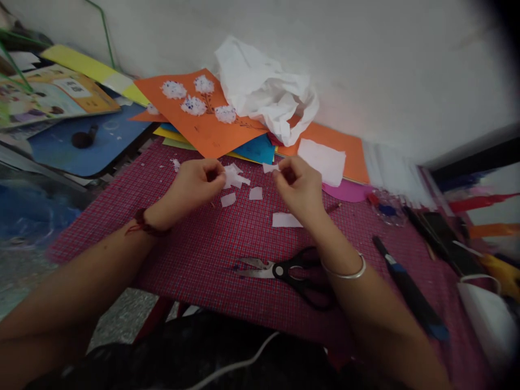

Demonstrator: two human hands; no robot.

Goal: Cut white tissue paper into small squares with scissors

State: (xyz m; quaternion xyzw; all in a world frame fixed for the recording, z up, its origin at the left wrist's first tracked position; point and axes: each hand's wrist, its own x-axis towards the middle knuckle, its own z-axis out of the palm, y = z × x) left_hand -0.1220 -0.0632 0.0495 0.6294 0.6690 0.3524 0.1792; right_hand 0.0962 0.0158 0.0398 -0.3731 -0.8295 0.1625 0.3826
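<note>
Gap between left fingers (214, 187) and right fingers (286, 188): a narrow passage over paper scraps (255, 193) lying flat.
Beyond both: orange card (211, 136) and crumpled white bag (255, 78) bar the wall (365, 65).
Bodyward of the left fingers: broad way over checked cloth (182, 244).
Bodyward of the right fingers: scissors (264, 269), blades parted, handles partly under the wrist (335, 244).

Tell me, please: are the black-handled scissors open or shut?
Partly open: the scissors lie on the checked cloth, with a gap showing between their two blades.
</note>
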